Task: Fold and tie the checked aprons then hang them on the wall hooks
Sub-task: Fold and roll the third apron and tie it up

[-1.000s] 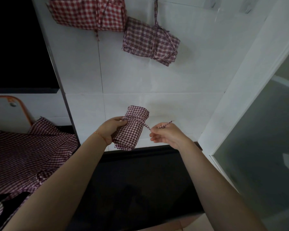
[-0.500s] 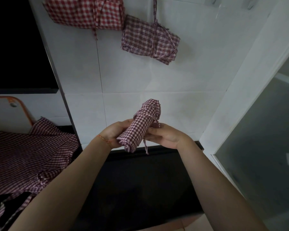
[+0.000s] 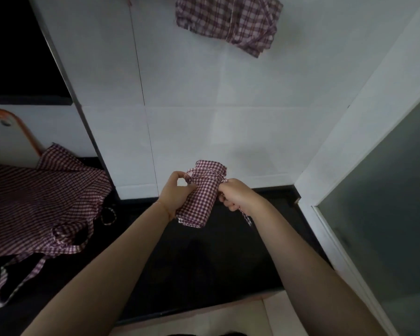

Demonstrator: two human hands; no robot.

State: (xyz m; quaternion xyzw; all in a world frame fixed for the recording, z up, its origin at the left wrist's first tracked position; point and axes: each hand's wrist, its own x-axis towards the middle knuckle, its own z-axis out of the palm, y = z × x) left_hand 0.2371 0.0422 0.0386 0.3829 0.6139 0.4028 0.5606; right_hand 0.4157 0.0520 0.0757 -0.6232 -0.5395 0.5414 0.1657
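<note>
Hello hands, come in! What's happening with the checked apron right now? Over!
Left hand and right hand both grip the rolled apron, held over the dark counter. Strap dangles; not hung yet. Nothing in the way.

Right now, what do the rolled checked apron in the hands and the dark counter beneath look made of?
Rolled red-and-white checked apron: thin woven cloth, probably cotton, matte; it creases softly and frays slightly at its lower edge. Dark counter: hard, smooth, faintly glossy, possibly polished stone or laminate; too dim to tell.
</note>
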